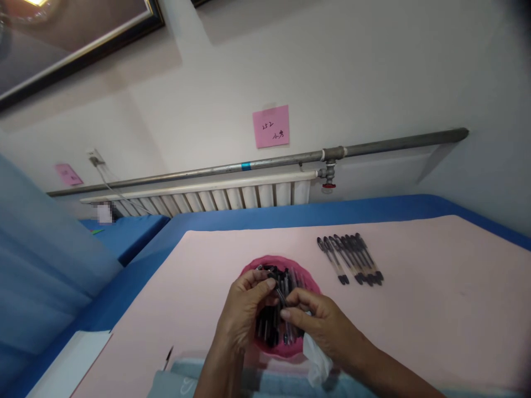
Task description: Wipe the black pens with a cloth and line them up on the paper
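Over a round pink basket [312, 283] of black and clear pen parts, both my hands meet on a small dark pen [281, 297]. My left hand [243, 309] pinches its upper end between thumb and fingers. The lower end sits between the thumb and fingertips of my right hand [326, 320]. A crumpled white tissue [317, 362] hangs below my right hand; I cannot tell whether that hand grips it. To the right of the basket, several capped black pens [350, 258] lie side by side in a slanted row. My hands hide part of the basket's contents.
Pink paper covers the blue-edged table [423, 298]. A single pen [168, 358] lies at the front left, by light blue cloth [174, 381]. White paper [70, 365] is at the left edge, near a blue curtain [45, 276]. Behind stand a radiator [249, 196] and wall pipe [207, 172].
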`<state>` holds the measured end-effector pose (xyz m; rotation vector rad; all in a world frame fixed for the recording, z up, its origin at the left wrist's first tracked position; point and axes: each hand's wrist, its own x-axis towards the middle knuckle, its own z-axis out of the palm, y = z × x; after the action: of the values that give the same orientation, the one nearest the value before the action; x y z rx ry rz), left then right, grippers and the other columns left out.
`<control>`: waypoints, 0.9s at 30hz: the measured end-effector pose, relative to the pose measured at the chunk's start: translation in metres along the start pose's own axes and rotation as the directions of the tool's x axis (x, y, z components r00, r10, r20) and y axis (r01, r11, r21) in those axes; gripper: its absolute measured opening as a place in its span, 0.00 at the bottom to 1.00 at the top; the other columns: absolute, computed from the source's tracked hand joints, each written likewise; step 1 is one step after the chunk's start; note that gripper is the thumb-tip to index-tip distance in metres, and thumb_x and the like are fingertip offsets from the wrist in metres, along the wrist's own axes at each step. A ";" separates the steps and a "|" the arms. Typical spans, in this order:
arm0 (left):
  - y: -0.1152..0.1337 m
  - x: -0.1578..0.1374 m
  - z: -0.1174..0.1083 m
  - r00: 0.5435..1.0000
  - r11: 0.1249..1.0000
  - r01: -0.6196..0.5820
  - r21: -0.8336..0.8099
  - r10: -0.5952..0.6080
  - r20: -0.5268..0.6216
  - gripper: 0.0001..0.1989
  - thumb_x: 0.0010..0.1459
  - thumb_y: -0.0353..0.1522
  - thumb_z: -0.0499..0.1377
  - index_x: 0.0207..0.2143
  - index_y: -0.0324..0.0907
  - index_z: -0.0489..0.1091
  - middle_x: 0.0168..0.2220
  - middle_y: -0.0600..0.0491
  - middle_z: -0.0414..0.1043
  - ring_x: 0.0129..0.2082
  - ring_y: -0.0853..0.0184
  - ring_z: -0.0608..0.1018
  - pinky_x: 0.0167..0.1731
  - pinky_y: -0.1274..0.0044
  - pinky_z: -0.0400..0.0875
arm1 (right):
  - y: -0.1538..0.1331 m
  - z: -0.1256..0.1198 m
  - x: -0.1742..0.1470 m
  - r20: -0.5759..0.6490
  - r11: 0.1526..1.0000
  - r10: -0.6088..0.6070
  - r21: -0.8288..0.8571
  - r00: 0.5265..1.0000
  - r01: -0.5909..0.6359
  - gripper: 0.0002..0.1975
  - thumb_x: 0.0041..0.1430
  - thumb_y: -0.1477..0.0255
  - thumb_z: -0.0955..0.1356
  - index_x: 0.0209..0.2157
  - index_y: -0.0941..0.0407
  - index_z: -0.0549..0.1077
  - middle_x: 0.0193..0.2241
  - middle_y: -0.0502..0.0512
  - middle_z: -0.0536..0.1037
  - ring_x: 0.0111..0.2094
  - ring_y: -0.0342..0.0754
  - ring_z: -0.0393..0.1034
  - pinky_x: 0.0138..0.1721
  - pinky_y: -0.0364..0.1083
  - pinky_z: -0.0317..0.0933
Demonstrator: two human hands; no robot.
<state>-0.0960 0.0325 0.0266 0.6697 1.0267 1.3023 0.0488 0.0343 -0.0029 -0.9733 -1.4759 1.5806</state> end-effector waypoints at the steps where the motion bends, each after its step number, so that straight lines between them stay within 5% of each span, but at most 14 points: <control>1: -0.001 0.000 0.001 1.000 1.000 0.007 -0.006 -0.007 0.004 0.14 0.35 0.31 0.70 0.26 0.36 0.70 0.23 0.57 0.70 0.20 0.75 0.71 0.23 0.82 0.67 | 0.000 0.000 0.000 -0.019 1.000 -0.005 0.011 1.000 0.005 0.07 0.50 0.68 0.68 0.24 0.55 0.66 0.20 0.45 0.65 0.23 0.41 0.59 0.25 0.41 0.54; 16: -0.012 0.005 -0.004 0.991 0.988 0.073 0.136 -0.088 0.106 0.13 0.39 0.32 0.68 0.29 0.36 0.71 0.25 0.54 0.72 0.23 0.74 0.71 0.27 0.80 0.65 | 0.000 -0.003 0.003 -0.119 0.998 0.062 0.035 0.991 -0.058 0.08 0.45 0.67 0.69 0.22 0.55 0.67 0.19 0.45 0.65 0.22 0.41 0.59 0.26 0.42 0.54; 20: 0.005 0.008 -0.022 0.994 0.947 -0.074 0.311 0.095 -0.051 0.15 0.44 0.35 0.64 0.35 0.37 0.72 0.31 0.51 0.74 0.28 0.72 0.72 0.30 0.80 0.65 | -0.006 -0.007 0.005 -0.233 0.993 0.017 0.116 0.972 0.011 0.11 0.47 0.62 0.68 0.24 0.56 0.67 0.19 0.44 0.64 0.21 0.40 0.58 0.23 0.41 0.52; 23: 0.015 0.011 -0.038 0.949 0.884 -0.113 0.453 0.231 -0.215 0.14 0.45 0.37 0.61 0.33 0.37 0.71 0.29 0.52 0.73 0.27 0.70 0.72 0.28 0.78 0.65 | -0.008 -0.010 0.006 -0.309 0.987 0.006 0.152 0.951 0.043 0.14 0.46 0.60 0.69 0.22 0.56 0.65 0.17 0.43 0.63 0.20 0.39 0.56 0.22 0.40 0.51; 27: 0.017 0.012 -0.049 0.949 0.704 -0.106 0.702 0.284 -0.141 0.09 0.48 0.35 0.57 0.30 0.40 0.71 0.29 0.52 0.72 0.28 0.67 0.72 0.31 0.76 0.66 | -0.007 -0.010 0.006 -0.326 0.989 0.015 0.142 0.945 0.034 0.15 0.47 0.60 0.69 0.22 0.56 0.64 0.18 0.43 0.64 0.19 0.39 0.55 0.21 0.40 0.51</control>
<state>-0.1480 0.0405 0.0177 1.2382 1.7179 1.1805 0.0558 0.0445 0.0035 -1.0805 -1.1192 1.4175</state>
